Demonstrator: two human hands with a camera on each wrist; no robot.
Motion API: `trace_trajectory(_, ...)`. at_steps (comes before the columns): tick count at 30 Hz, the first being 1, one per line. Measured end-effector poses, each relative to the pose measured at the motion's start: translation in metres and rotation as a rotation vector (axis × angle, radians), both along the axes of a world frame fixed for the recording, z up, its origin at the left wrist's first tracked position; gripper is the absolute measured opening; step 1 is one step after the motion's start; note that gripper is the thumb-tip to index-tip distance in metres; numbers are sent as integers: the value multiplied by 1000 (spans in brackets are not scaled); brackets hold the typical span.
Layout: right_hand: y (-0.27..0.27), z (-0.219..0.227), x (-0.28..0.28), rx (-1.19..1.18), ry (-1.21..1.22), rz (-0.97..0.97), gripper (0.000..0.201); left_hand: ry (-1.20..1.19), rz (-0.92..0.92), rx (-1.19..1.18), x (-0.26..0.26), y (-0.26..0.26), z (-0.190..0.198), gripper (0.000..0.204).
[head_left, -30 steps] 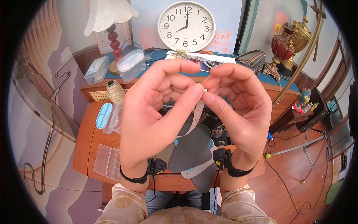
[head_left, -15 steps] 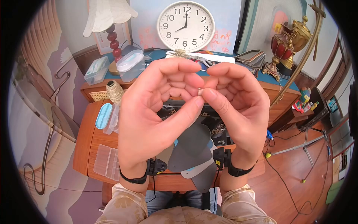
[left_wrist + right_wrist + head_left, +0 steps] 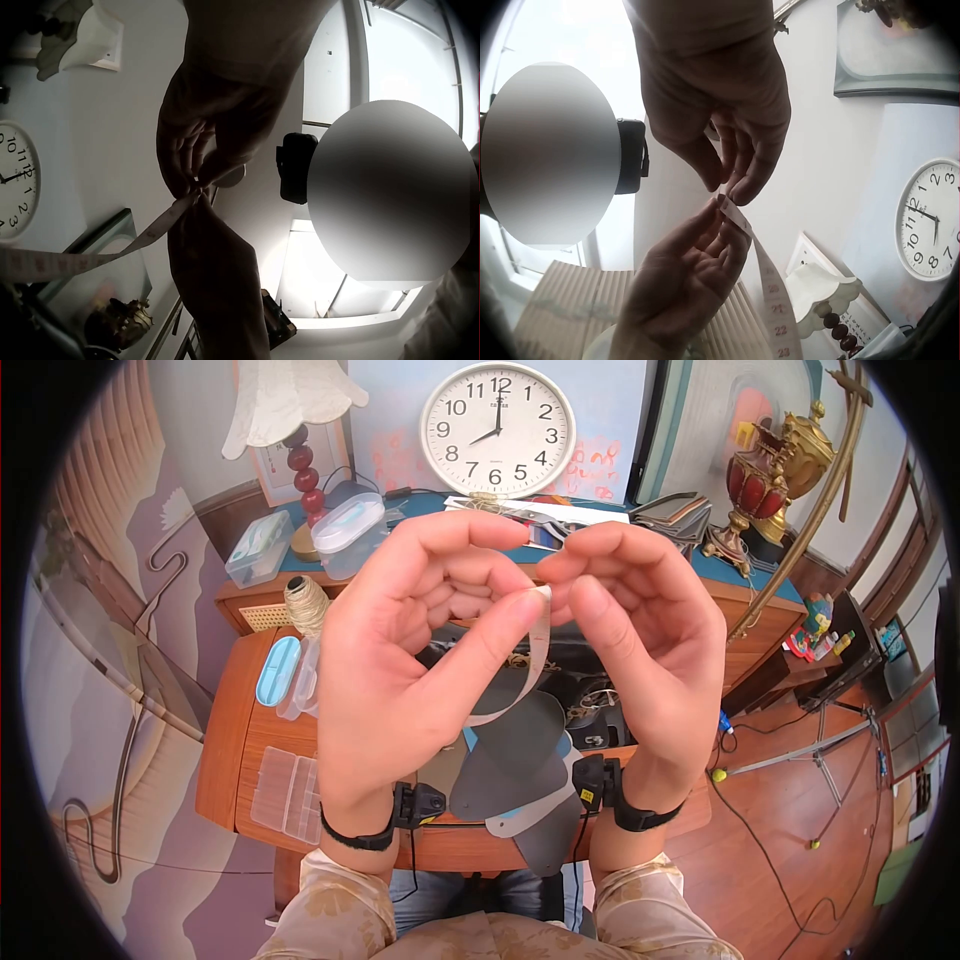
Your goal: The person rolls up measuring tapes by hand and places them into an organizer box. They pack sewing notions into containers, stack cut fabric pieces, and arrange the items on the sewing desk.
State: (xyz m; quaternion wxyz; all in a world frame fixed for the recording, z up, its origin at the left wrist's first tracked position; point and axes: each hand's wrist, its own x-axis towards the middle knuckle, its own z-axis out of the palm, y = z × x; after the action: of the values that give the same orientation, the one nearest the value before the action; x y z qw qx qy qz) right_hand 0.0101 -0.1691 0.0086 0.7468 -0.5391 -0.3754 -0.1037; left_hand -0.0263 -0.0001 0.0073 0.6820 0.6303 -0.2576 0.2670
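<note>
Pale measuring tape (image 3: 537,660) hangs in a curve from the fingertips, its end pinched between thumb and fingers of the left hand (image 3: 400,650). Close beside that end, the right hand (image 3: 655,630) is bent round, its thumb raised apart from its fingers. In the right wrist view, red numbers run along the tape (image 3: 776,307); the left hand (image 3: 679,281) holds its tip just below the right hand's fingertips (image 3: 735,196). Whether these touch the tape is unclear. The left wrist view shows both hands dark, with the tape (image 3: 154,229) trailing leftward.
Grey flat pieces (image 3: 510,760) lie on the wooden table (image 3: 235,760), with a clear plastic case (image 3: 287,795) and blue-lidded box (image 3: 278,671) at left. Behind stand a twine cone (image 3: 305,603), wall clock (image 3: 498,430), lamp (image 3: 295,410) and red-gold urn (image 3: 757,485).
The right thumb has lifted away from the tape's end, which the left thumb and fingers now pinch. The tape's hanging curve, hidden half a second ago, shows again between the hands.
</note>
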Motion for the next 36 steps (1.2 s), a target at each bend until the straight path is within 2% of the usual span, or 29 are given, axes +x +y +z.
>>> trace_trajectory(5, -2, -1, 2, -99, 54, 2, 33, -52, 23, 72, 2, 1, -1, 43)
trace_trajectory(10, 0, -4, 5, -18, 7, 27, 34, -99, 28, 137, 2, 2, 0, 41)
trace_trajectory(12, 0, -4, 5, 5, -18, 9, 35, 14, 9, 10, 0, 0, 1, 36)
trace_trajectory(21, -3, -3, 2, -34, -43, 14, 40, 96, -4, 25, 0, -1, 0, 28)
trace_trajectory(27, -4, -5, 7, -88, -168, -25, 40, 126, -29, 9, -3, -1, 2, 29)
trace_trajectory(36, 1, 1, -3, 12, 0, -19, 31, 35, 2, -1, -1, -1, 1, 35)
